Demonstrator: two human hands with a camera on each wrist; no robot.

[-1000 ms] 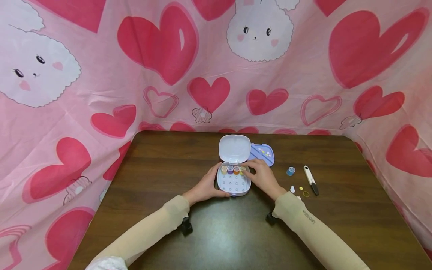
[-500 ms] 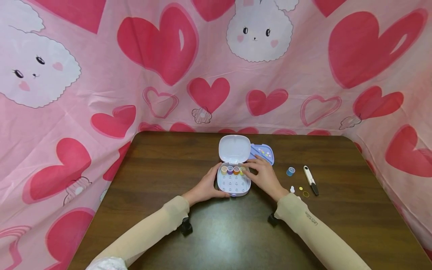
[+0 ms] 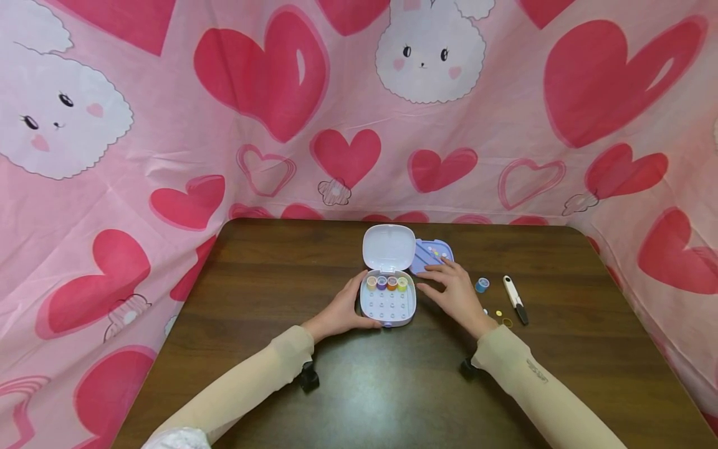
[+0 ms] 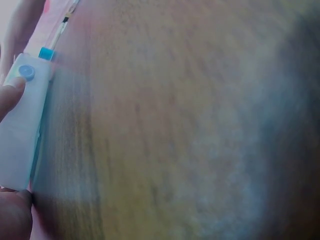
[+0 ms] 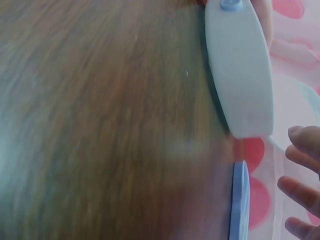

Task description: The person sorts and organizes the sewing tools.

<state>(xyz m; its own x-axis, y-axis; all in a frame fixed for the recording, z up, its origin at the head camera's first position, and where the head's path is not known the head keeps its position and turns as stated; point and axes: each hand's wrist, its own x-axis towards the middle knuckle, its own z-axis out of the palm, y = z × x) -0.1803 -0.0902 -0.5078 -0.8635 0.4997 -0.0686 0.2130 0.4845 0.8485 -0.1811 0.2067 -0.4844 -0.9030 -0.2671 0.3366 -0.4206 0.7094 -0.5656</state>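
Observation:
A small white sewing box [image 3: 388, 322] with its lid [image 3: 389, 248] raised stands on the table. Inside, cream [image 3: 372, 284], purple [image 3: 382, 284], orange [image 3: 392, 284] and yellow-green [image 3: 402, 284] thread spools form one row along the back, with bare pegs in front. My left hand [image 3: 339, 315] grips the box, thumb at its front and fingers round its left side; in the left wrist view the thumb [image 4: 11, 96] lies near the blue front latch [image 4: 26, 72]. Just right of the box, my right hand [image 3: 455, 295] holds nothing, its fingers spread apart in the right wrist view.
Behind the right hand lies a lavender tray [image 3: 422, 266] with small buttons on it. Farther right are a blue spool [image 3: 482, 285], a slim white tool with a dark end [image 3: 516, 300], a yellow button [image 3: 498, 313] and a thin yellowish ring [image 3: 507, 323].
My right hand has let go of the yellow-green spool and moved right, off the box. The spool stays in the row. The left hand keeps its grip.

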